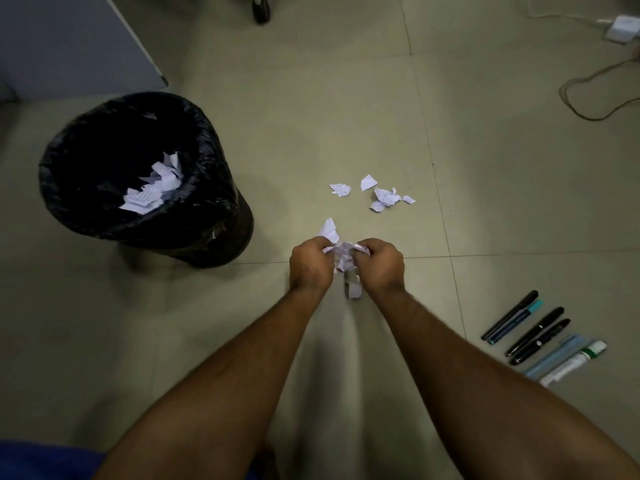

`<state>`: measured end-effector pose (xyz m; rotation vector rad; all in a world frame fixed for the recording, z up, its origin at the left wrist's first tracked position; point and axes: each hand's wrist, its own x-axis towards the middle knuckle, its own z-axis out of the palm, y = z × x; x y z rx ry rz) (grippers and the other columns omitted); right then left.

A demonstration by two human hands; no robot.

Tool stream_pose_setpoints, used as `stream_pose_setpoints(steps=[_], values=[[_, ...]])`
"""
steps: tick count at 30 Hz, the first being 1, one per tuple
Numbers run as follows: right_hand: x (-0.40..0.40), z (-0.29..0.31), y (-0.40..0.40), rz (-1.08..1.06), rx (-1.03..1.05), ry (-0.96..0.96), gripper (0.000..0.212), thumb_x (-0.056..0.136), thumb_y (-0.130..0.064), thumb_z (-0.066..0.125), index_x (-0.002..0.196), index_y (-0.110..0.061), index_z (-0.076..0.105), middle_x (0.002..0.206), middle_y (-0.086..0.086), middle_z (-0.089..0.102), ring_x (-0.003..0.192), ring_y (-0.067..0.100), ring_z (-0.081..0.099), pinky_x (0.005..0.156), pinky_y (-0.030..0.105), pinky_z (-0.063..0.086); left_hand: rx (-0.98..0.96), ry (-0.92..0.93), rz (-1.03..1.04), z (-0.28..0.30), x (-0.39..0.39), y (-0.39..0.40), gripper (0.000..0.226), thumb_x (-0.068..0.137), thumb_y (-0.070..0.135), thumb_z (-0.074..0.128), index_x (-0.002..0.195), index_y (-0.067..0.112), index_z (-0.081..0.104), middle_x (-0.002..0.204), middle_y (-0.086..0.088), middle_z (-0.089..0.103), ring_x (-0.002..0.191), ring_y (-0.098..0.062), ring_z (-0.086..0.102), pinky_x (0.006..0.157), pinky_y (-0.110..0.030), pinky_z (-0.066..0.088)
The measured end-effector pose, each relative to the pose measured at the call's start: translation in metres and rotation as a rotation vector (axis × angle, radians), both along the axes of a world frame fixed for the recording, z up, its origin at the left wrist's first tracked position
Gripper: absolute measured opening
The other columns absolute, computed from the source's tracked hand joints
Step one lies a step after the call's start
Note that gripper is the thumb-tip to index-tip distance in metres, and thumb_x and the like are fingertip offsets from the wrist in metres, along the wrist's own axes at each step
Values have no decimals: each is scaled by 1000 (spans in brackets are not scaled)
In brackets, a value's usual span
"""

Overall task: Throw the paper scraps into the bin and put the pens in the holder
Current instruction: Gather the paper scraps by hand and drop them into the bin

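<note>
My left hand (310, 264) and my right hand (380, 263) are side by side low over the floor, both closed on one bunch of white paper scraps (341, 252) that sticks out between and above the fingers. More torn scraps (381, 195) lie loose on the tiles just beyond my hands. The black-lined bin (79, 140) stands to the left with scraps (152, 188) inside it. Several pens (535, 332) lie in a row on the floor at the right. No holder is in view.
A grey panel (69, 39) stands behind the bin at the top left. A chair caster (260, 10) is at the top middle. Cables (595, 95) and a white adapter (621, 27) lie at the top right.
</note>
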<state>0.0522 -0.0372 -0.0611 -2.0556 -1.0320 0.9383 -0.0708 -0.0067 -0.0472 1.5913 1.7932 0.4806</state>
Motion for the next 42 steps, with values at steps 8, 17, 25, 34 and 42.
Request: stream_pose_setpoints(steps=[8, 17, 25, 34, 42], values=[[-42, 110, 33, -78, 194, 427, 13, 87, -12, 69, 76, -17, 71, 69, 1, 68, 69, 26, 72, 61, 34, 58, 134, -156, 163, 107, -27, 14, 16, 87, 27, 61, 79, 16, 70, 60, 1, 66, 63, -25, 64, 61, -32, 53], [-156, 222, 104, 202, 352, 352, 17, 83, -35, 73, 75, -19, 73, 66, -4, 69, 64, 18, 65, 62, 32, 55, 438, -91, 304, 221, -132, 60, 17, 88, 18, 59, 75, 14, 69, 63, 2, 67, 61, -16, 65, 57, -28, 53], [-208, 240, 122, 532, 84, -128, 29, 88, -26, 64, 117, -24, 69, 117, 4, 71, 110, 27, 65, 85, 28, 49, 159, 160, 322, 205, -197, 71, 24, 84, 12, 62, 107, 9, 68, 98, -12, 71, 91, -29, 64, 76, -31, 49], [-154, 225, 111, 69, 312, 42, 23, 86, -20, 58, 104, -23, 72, 100, -1, 75, 96, 21, 68, 80, 26, 48, 301, 20, 40, 219, -128, 80, 29, 78, 10, 62, 103, 18, 75, 93, -1, 76, 83, -15, 69, 77, -27, 55], [-46, 136, 68, -189, 98, 28, 24, 91, -18, 54, 108, -17, 70, 105, 1, 74, 102, 23, 66, 77, 24, 41, 38, 117, -271, 123, -26, 61, 39, 80, 15, 64, 118, 18, 67, 106, -1, 72, 101, -20, 65, 81, -20, 43]])
